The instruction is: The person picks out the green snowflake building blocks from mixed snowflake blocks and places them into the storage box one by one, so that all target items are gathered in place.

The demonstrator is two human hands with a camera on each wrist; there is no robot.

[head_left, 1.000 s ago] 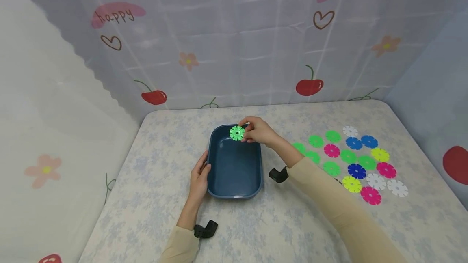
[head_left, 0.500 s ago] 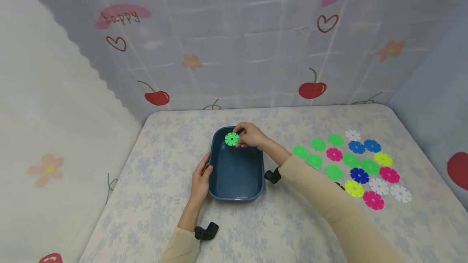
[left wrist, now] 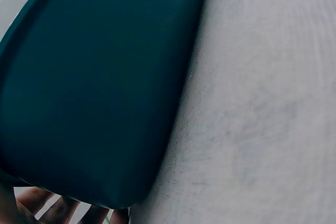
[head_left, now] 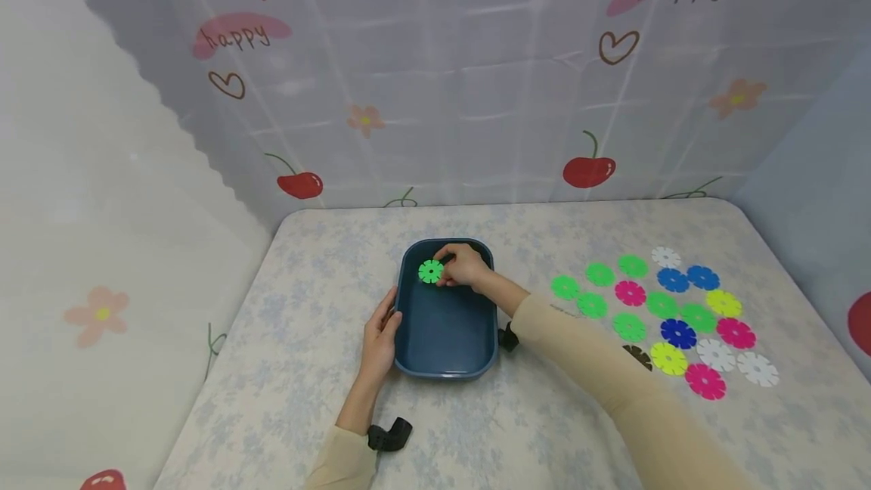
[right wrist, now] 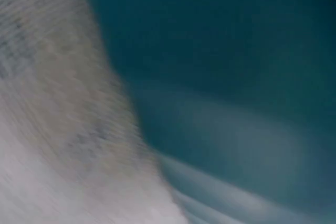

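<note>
My right hand point(head_left: 466, 267) pinches a green notched plastic disc point(head_left: 431, 271) by its right edge, inside the far part of a dark blue rectangular basin point(head_left: 445, 375). In the left wrist view the outer wall of the basin point(left wrist: 100, 87) fills much of the picture, and several fingers point(left wrist: 60, 211) show past its lower edge. My left hand point(head_left: 378, 342) holds the basin's left side, thumb at the rim. The right wrist view is blurred and shows the blue basin point(right wrist: 220, 51) but neither the fingers nor the disc.
On the right of the patterned tabletop point(head_left: 292, 286) lie several flat notched discs: green point(head_left: 629, 327), pink point(head_left: 705, 382), yellow point(head_left: 669, 358), white point(head_left: 757, 369) and blue point(head_left: 678, 333). A dark disc point(head_left: 638, 357) is partly hidden by my right sleeve point(head_left: 599, 369). A printed curtain point(head_left: 463, 97) hangs behind.
My right hand has lowered into the basin with the green disc, nearer its left wall. The left hand stays at the basin's side. The head view has shifted slightly.
</note>
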